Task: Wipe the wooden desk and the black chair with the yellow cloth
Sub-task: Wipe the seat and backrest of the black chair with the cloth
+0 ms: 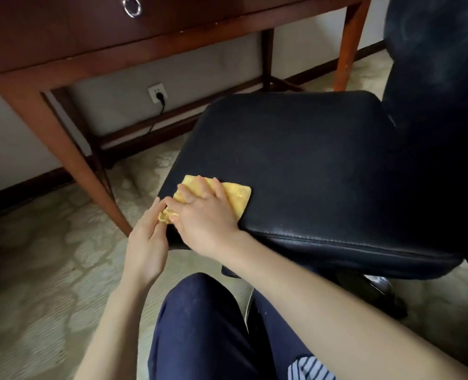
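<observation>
The yellow cloth [238,194] lies folded on the front left corner of the black chair [304,165] seat. My right hand [202,212] presses flat on the cloth with spread fingers. At the seat's edge my left hand [147,237] pinches the bunched corner of the cloth. The wooden desk [63,37] stands behind and to the left, with its drawer front and slanted leg in view. The chair's backrest rises at the right.
A ring pull [132,6] hangs on the drawer. A wall socket [157,94] with a black plug and cable sits under the desk. Patterned pale carpet [49,270] covers the floor. My knee in dark trousers [200,325] is below the seat.
</observation>
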Demonstrator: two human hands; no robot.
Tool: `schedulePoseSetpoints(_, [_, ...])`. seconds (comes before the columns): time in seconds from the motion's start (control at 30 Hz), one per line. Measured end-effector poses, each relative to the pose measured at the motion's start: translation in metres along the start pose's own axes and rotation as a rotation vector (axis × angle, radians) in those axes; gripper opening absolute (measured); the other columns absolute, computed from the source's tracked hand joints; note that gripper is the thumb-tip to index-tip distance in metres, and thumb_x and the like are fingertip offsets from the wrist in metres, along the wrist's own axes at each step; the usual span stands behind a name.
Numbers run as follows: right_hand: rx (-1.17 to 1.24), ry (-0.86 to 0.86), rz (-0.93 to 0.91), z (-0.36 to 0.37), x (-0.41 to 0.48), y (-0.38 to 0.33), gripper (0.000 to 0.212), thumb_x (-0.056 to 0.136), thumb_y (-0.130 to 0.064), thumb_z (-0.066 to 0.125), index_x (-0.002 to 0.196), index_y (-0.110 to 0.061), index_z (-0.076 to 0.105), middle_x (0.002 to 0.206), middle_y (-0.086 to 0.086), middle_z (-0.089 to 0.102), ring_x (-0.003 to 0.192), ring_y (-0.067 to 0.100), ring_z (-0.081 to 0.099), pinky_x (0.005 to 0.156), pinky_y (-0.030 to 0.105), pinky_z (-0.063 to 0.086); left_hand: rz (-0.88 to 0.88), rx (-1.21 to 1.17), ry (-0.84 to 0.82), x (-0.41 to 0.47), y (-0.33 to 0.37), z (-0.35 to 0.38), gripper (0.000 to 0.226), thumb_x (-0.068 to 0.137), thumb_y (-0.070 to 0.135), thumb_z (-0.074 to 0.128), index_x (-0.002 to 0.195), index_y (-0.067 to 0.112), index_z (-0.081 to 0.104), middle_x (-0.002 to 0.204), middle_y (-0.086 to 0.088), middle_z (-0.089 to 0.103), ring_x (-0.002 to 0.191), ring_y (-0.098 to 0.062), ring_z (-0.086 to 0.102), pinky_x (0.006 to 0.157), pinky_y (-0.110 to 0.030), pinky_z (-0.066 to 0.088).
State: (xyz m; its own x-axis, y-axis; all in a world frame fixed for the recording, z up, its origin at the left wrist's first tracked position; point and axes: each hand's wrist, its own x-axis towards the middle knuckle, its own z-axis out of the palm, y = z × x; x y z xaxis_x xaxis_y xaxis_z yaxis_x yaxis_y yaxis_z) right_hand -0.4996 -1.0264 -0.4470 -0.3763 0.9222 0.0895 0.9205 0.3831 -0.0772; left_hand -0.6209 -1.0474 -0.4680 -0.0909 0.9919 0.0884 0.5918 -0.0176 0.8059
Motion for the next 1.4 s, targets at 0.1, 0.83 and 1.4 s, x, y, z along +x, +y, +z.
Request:
schedulePoseSetpoints(0.1, [-0.057,-0.016,-0.087,-0.001,0.017,-0.013,0.044,0.102,-0.040,0.026,0.146,-0.034,0.029,0.155,-0.002,0.025,0.143,0.034,0.008,0.115,0.052,0.003,-0.057,-0.037,0.004,0.006,-0.009,-0.014,0.048,0.092,0.027,0.030,0.136,0.033,0.050,0.137,0.013,0.051,0.127,-0.007,0.041,0.116,-0.042,0.021])
schedulePoseSetpoints(0.83, [-0.117,0.573,0.713,0.038,-0.206,0.144,0.049,0.096,-0.036,0.027,0.135,-0.018,0.051,0.143,0.006,0.047,0.136,0.030,0.032,0.111,0.051,0.018,-0.057,0.238,0.016,-0.041,-0.011,0.002,0.042,0.102,0.035,0.034,0.144,0.032,0.038,0.152,0.016,0.030,0.144,-0.012,0.022,0.117,-0.044,0.017])
schedulePoseSetpoints(1.4, [0.017,0.735,0.575,0.038,-0.124,0.076,0.036,0.095,-0.033,0.041,0.123,-0.029,0.062,0.131,-0.006,0.059,0.130,0.023,0.044,0.110,0.048,0.024,-0.071,-0.055,-0.095,-0.064,-0.005,-0.003,0.061,0.092,-0.006,0.039,0.139,0.033,0.047,0.144,0.024,0.036,0.128,0.013,0.024,0.107,-0.011,0.014])
